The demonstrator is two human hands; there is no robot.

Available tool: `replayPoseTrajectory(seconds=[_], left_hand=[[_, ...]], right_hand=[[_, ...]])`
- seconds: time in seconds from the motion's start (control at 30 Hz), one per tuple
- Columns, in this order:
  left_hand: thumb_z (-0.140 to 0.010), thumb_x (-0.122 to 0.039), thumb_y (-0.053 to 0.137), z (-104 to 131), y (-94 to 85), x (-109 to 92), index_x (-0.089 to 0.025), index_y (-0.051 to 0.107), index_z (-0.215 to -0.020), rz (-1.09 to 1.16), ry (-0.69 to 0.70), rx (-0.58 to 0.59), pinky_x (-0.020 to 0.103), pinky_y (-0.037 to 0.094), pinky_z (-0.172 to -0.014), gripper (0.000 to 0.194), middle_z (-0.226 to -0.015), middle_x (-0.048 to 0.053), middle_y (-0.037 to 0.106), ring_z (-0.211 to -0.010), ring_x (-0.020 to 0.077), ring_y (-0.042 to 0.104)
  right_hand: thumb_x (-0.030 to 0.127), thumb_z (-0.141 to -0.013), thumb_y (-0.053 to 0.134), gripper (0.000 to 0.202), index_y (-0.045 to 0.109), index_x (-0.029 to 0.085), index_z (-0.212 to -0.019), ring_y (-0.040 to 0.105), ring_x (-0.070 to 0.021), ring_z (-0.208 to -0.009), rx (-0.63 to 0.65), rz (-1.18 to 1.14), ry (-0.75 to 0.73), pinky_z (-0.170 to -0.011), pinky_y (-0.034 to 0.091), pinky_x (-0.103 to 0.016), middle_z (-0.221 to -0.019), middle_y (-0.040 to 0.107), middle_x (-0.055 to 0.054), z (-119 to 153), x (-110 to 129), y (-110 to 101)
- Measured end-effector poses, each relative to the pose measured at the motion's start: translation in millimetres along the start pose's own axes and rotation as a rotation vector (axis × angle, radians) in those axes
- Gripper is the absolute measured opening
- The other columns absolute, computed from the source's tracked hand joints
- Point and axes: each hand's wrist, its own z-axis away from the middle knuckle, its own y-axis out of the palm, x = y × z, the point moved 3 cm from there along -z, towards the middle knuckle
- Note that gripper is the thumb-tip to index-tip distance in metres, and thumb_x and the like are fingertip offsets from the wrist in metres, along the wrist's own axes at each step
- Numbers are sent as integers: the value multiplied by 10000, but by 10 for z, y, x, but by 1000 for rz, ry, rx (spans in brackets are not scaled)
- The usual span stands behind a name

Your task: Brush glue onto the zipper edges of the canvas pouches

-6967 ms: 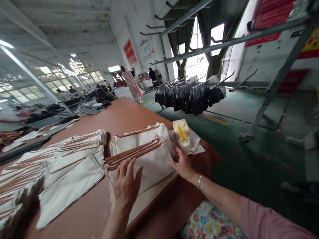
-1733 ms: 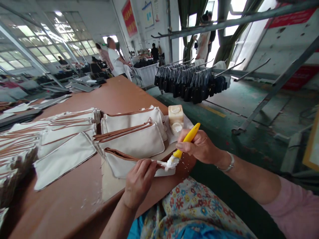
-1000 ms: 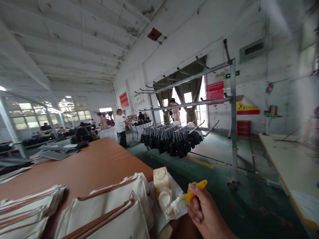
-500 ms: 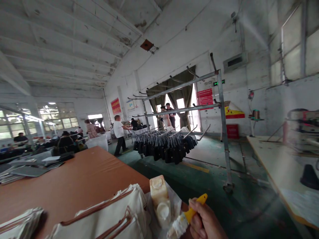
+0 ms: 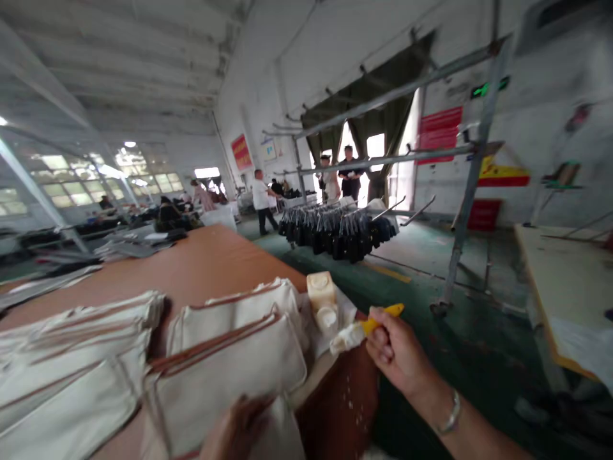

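Note:
My right hand [image 5: 393,348] is closed round the yellow handle of a paintbrush [image 5: 352,337]. The brush's bristles are coated in thick white stuff and point left. Just behind the bristles a cream plastic bottle [image 5: 320,289], cut open and stained, rests on a pale sheet near the table's edge. At the bottom of the view my left hand [image 5: 237,428] is low over cream fabric bags with brown trim [image 5: 230,370]; motion blurs its fingers, so its grip is unclear. A second stack of cream bags [image 5: 76,358] lies to the left.
The brown-topped table [image 5: 205,255] carries grey flat pieces [image 5: 138,243] at its far left. Beyond its right edge stands a metal rack [image 5: 460,255] hung with black items [image 5: 335,236]. Another table [image 5: 555,275] is at the right. Several people are in the background.
My view has tilted down and shifted left, bringing more of the bags into sight. My left hand has come into view at the bottom. The brush stays in my right hand, now held more level.

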Motion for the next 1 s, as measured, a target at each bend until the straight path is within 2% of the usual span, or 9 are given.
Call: replayPoseTrajectory(seconds=[0.07, 0.1, 0.23, 0.43, 0.63, 0.77, 0.83, 0.93, 1.0], left_hand=[[-898, -381, 636, 125, 64, 134, -242, 765, -953, 137, -104, 95, 304, 538, -734, 198, -924, 32, 728, -851, 213, 671], [-888, -399, 635, 176, 67, 170, -217, 775, -958, 248, -137, 110, 296, 522, -722, 240, -871, 37, 727, -818, 207, 662], [-846, -479, 678, 310, -25, 130, -157, 775, -955, 577, -294, 80, 237, 457, -655, 353, -838, 39, 692, -759, 160, 599], [-797, -489, 745, 439, -62, -3, -151, 759, -977, 804, -423, 102, 229, 446, -642, 384, -856, 41, 701, -738, 151, 581], [-823, -430, 740, 446, -100, -102, -171, 785, -970, 757, -336, 84, 209, 423, -662, 302, -835, 26, 644, -779, 143, 560], [-849, -405, 721, 483, -131, -175, -179, 789, -963, 695, -268, 67, 208, 412, -647, 262, -824, 23, 604, -772, 139, 552], [-852, -402, 719, 499, -135, -181, -183, 794, -972, 659, -245, 53, 210, 418, -647, 260, -816, 22, 599, -762, 137, 559], [-870, -406, 703, 510, -131, -187, -190, 796, -990, 589, -215, 39, 211, 430, -637, 264, -812, 24, 612, -757, 140, 588], [-896, -403, 675, 519, -137, -215, -197, 792, -1002, 526, -182, 12, 210, 437, -619, 259, -808, 27, 633, -745, 139, 608]], right_hand=[[280, -747, 821, 384, 468, 195, -624, 217, -31, -321, 42, 17, -7, -317, 207, -168, -412, 357, 114, 31, 63, 49], [268, -774, 798, 334, 501, 189, -643, 216, -33, -319, 79, 43, 0, -314, 210, -172, -416, 367, 111, 28, 74, 84], [251, -827, 748, 155, 631, 163, -775, 259, -37, -322, 178, 139, 10, -319, 222, -165, -429, 402, 100, 67, 18, 241], [321, -823, 775, 222, 592, 198, -796, 300, -51, -320, 278, 315, 59, -319, 209, -168, -452, 445, 93, 230, -262, 462], [384, -913, 694, 225, 609, 197, -821, 377, -70, -374, 419, 680, -108, -352, 265, -183, -471, 474, 81, 221, -548, 611], [366, -938, 660, 216, 628, 192, -815, 438, -83, -414, 397, 820, -304, -403, 335, -199, -493, 505, 68, 149, -505, 664], [374, -942, 654, 214, 619, 198, -824, 425, -84, -403, 369, 780, -303, -395, 329, -204, -492, 494, 74, 140, -457, 666], [379, -941, 655, 225, 613, 198, -814, 423, -87, -404, 448, 798, -223, -390, 322, -205, -487, 478, 75, 185, -454, 687], [367, -938, 661, 226, 622, 190, -803, 441, -86, -421, 480, 853, -241, -407, 339, -201, -493, 491, 67, 208, -459, 697]])
